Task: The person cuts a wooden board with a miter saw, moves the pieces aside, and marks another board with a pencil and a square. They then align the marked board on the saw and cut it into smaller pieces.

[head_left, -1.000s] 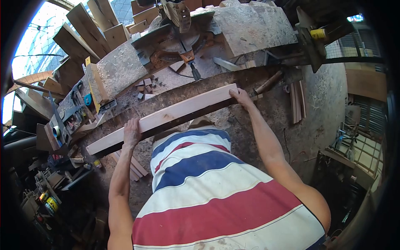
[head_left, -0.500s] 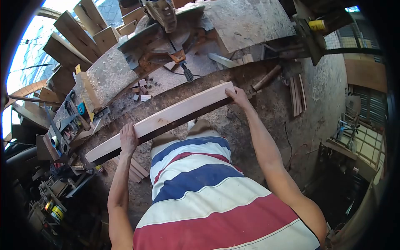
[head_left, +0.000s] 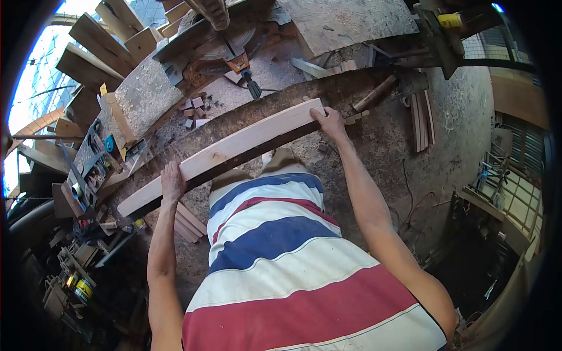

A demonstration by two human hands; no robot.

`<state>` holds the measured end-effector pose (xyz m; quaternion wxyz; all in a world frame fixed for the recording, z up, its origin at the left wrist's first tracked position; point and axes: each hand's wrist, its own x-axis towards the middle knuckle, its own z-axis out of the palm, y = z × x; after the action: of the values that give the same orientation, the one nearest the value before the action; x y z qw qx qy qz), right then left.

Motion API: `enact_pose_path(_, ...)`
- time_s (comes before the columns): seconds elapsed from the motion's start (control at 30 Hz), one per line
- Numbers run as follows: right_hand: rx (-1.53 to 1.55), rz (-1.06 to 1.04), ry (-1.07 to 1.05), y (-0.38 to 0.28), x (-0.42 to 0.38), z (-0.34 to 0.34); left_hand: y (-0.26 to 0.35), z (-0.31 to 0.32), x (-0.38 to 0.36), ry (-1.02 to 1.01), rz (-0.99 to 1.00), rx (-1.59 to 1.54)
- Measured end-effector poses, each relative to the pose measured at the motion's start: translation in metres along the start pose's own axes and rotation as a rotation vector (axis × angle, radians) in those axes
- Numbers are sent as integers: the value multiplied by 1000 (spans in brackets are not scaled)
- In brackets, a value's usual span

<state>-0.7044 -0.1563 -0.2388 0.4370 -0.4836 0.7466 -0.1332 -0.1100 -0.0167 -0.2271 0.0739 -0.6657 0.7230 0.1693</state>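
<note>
I hold a long pale wooden plank [head_left: 234,149] level in front of my body, slanting from lower left to upper right. My left hand [head_left: 172,182] grips its near edge toward the left end. My right hand [head_left: 329,121] grips the right end. The plank hangs just over the dark, sawdust-covered front edge of the workbench [head_left: 281,105]. Behind it, at the top of the view, stands a mitre saw [head_left: 222,35].
Small wood offcuts [head_left: 194,112] lie on the bench by the saw. Boards [head_left: 88,64] lean at the upper left. Hand tools [head_left: 93,164] fill the left side. Thin wood strips [head_left: 420,123] lie on the floor at right, more strips [head_left: 187,222] at left.
The plank and both hands have shifted slightly up and left in view, closer to the bench edge; the camera tilted further down. My grip is unchanged.
</note>
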Motion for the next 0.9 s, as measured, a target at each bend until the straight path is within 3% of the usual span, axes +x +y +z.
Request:
enact_pose_path(0.1, -1, 23, -4, -3, 0, -1, 2, 0, 5, 61, 45, -18)
enact_pose_path(0.17, 39, -93, 27, 18, 9, 5, -1, 7, 2, 160, 67, -69)
enact_pose_path(0.27, 78, -96, -72, 21, 18, 4, -12, 16, -1, 290, 104, -193)
enact_pose_path(0.3, 180, -146, -79, 14, 13, 5, -12, 4, -7, 264, 102, -150)
enact_pose_path(0.37, 61, -34, -81, 29, 23, 3, -25, -6, -27, 116, -9, 76)
enact_pose_path(0.4, -16, -127, -62, 40, 29, 3, -50, -1, -41, 83, -55, 124)
enact_pose_path(0.47, 113, -35, -135, 14, 13, 0, -92, -13, -65, -73, -236, 125)
enact_pose_path(0.53, 59, 16, -162, 28, 24, -8, -129, -9, -79, -95, -319, 179)
enact_pose_path(0.63, 65, 48, -232, 34, 34, -9, -184, 7, -89, 13, -182, 190)
enact_pose_path(0.9, 145, 148, -202, 18, 22, -10, -195, 8, -95, 59, -71, 116)
